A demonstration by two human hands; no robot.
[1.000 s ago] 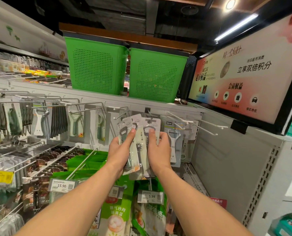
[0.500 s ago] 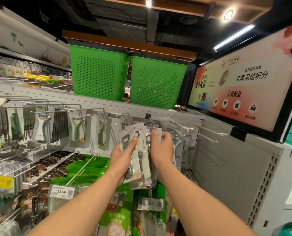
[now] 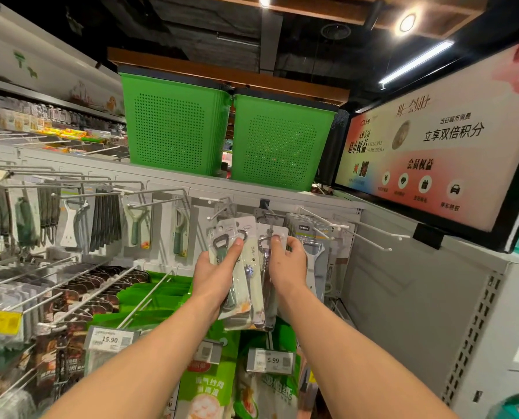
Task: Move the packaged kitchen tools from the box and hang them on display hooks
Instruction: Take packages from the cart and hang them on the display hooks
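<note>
Stands before a white pegboard wall [image 3: 403, 297] under two green baskets [image 3: 173, 125] and a lit promo sign [image 3: 433, 152], with no box in view. Grips a fanned stack of packaged bottle openers [image 3: 250, 267] in the left hand [image 3: 214, 276], fingers wrapped behind and thumb pressed flat across the front cards, raised against the top row of display hooks [image 3: 323, 217]. Pinches the top of the rightmost card [image 3: 264, 261] with the right hand [image 3: 288, 267], thumb and fingertips curled near its hang hole, just left of the hanging peelers [image 3: 317, 261]. Cannot tell if already threaded onto a wire. Looks to be mid-hang on a single card. To do it well: hold the left-hand stack steady and a little clear, feeding forward one card only. Square that card to the hook tip rather than tilting it. Sight the hole onto the tip, then slide straight back along the wire toward the wall. Release only after feeling it hang free. Avoid snagging the peeler cards alongside or knocking the bare hook [image 3: 219, 211] to the left.
</note>
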